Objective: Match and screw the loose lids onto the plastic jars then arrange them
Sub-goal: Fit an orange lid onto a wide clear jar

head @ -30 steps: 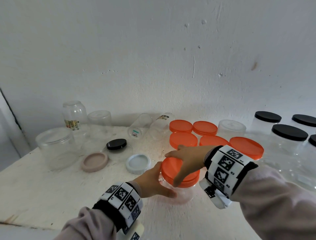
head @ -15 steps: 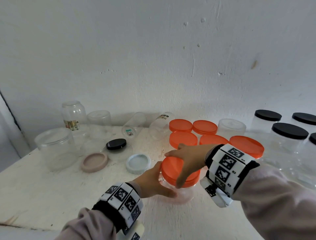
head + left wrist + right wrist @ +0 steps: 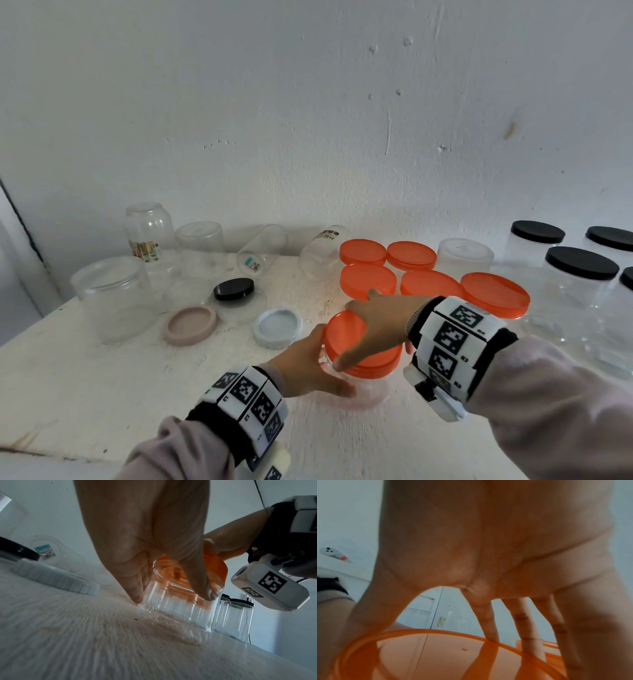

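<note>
A clear plastic jar (image 3: 371,389) (image 3: 180,612) stands on the white table near its front middle, with an orange lid (image 3: 346,334) (image 3: 453,655) on its mouth. My left hand (image 3: 308,363) (image 3: 154,561) grips the jar's body from the left. From above and the right, my right hand (image 3: 373,329) (image 3: 488,547) spans the lid, thumb at its near rim and fingers over the far rim. Behind stand several jars with orange lids (image 3: 368,281). Loose lids lie to the left: black (image 3: 234,289), pink (image 3: 190,324), white (image 3: 278,327).
Several open clear jars (image 3: 109,298) stand or lie at the back left, two on their sides (image 3: 260,253). Black-lidded jars (image 3: 579,274) fill the right side. The wall rises right behind the table. Bare tabletop (image 3: 85,394) stretches along the front left.
The right hand has turned a little on the orange lid, its thumb sliding along the near rim. The left hand and the jar have stayed where they were.
</note>
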A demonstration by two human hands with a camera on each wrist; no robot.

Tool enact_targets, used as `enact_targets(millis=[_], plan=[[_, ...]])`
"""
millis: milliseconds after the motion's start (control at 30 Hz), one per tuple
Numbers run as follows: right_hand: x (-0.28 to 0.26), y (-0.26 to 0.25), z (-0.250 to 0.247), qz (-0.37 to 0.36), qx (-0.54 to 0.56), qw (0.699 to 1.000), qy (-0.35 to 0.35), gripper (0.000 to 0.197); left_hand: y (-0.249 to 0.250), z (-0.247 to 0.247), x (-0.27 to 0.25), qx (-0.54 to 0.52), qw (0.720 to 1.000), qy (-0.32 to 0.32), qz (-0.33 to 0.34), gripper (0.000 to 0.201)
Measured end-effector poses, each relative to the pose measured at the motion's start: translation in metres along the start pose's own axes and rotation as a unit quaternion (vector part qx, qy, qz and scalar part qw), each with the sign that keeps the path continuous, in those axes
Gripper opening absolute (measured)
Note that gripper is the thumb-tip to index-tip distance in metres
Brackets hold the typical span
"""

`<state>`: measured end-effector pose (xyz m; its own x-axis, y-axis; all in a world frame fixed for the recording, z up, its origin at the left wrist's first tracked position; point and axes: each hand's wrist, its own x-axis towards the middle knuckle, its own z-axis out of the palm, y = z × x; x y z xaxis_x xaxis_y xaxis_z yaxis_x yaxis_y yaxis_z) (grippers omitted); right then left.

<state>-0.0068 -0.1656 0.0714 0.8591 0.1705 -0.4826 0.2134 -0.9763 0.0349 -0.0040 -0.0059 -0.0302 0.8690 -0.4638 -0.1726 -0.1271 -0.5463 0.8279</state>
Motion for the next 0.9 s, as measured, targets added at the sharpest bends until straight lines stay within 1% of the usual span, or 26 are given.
enact_targets(millis=[67,200,333,433,533,600,700,833,900], plan=[[0.002,0.001,0.000,-0.001,-0.010,1.000,-0.006,0.116,0.000,0.000,0.001,-0.003,1.000,0.000,0.000,0.102],[0.003,0.003,-0.003,-0.032,-0.008,0.999,-0.014,0.111,0.000,0.000,0.001,0.001,1.000,0.002,0.001,0.103],[0.004,0.003,0.001,-0.032,0.003,0.999,0.009,0.109,-0.001,0.000,0.001,0.001,1.000,0.004,0.002,0.102],[0.004,0.000,0.007,-0.020,0.001,0.999,0.035,0.112,-0.001,0.000,0.001,0.008,1.000,0.004,0.004,0.101],[0.006,0.004,0.006,-0.023,-0.003,1.000,0.015,0.114,-0.001,0.000,0.001,0.002,1.000,0.006,0.003,0.101],[0.004,0.005,0.001,-0.046,0.009,0.999,-0.009,0.109,0.000,0.001,0.001,0.004,1.000,0.005,0.003,0.102],[0.005,0.005,-0.001,-0.062,0.019,0.998,-0.005,0.103,0.001,0.001,0.001,0.010,1.000,0.006,0.003,0.102],[0.009,0.004,0.007,-0.038,0.014,0.999,0.027,0.110,0.000,0.001,0.000,0.011,1.000,0.009,0.005,0.100],[0.010,0.004,0.009,-0.027,0.008,0.999,0.032,0.114,0.000,0.001,0.000,0.018,1.000,0.010,0.007,0.101]])
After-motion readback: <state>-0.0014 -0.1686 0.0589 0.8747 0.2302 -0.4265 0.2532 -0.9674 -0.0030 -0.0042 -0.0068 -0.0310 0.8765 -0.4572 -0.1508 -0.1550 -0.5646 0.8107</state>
